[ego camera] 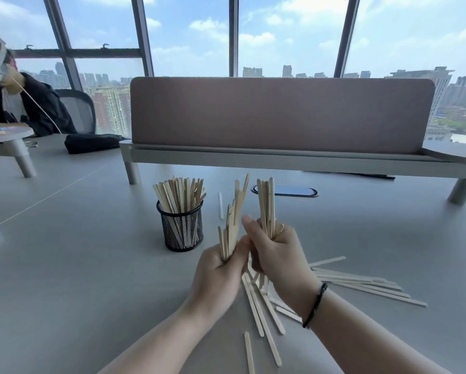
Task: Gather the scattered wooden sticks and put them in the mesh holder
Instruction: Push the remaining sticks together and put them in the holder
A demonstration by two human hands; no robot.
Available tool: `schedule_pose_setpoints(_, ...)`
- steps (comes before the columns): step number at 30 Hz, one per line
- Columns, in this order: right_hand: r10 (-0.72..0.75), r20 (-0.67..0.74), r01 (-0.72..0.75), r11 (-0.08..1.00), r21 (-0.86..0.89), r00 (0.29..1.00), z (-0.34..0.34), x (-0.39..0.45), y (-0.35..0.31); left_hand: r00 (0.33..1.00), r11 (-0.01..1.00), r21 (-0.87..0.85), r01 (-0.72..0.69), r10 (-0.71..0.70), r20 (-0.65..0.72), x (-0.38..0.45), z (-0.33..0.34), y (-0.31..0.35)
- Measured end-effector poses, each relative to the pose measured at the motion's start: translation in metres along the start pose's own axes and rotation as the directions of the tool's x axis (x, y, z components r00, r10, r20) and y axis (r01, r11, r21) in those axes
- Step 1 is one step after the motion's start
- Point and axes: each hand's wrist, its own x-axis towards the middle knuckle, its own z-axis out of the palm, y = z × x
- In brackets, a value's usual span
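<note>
A black mesh holder [182, 230] stands on the grey table, packed with upright wooden sticks [178, 195]. To its right, my left hand [217, 276] grips an uneven bundle of sticks [234, 214] held upright. My right hand [277, 255] touches it and clasps a second upright bundle [267, 203]. Both hands hover above the table. More loose sticks lie flat under and behind my hands: a fan to the right [366, 286], several near my wrists [264, 317], and one alone [249, 352] by the front edge. A single stick [221, 205] lies farther back.
A raised shelf with a brown fabric divider [280, 114] crosses the desk behind the holder, on legs [132, 172]. A dark oval cable port [285, 190] sits under it. A black pouch [91, 143] and a seated person [24, 103] are at far left.
</note>
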Motion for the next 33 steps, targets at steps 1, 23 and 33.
schedule_pose_setpoints(1, 0.010, 0.008, -0.009, 1.000, -0.015, 1.000, 0.000, 0.000, 0.002, 1.000, 1.000, 0.004, -0.006, 0.007, -0.006, 0.000, 0.001, 0.000)
schedule_pose_setpoints(23, -0.097, -0.022, 0.097, 0.995, -0.017, 0.995, 0.013, 0.012, -0.050, 1.000, 0.997, 0.072, -0.023, 0.022, 0.020, -0.002, -0.002, 0.004)
schedule_pose_setpoints(33, -0.055, -0.005, 0.055, 0.997, -0.058, 0.998, 0.009, 0.007, -0.049, 0.989, 0.984, 0.110, -0.143, 0.146, -0.021, 0.003, -0.009, 0.006)
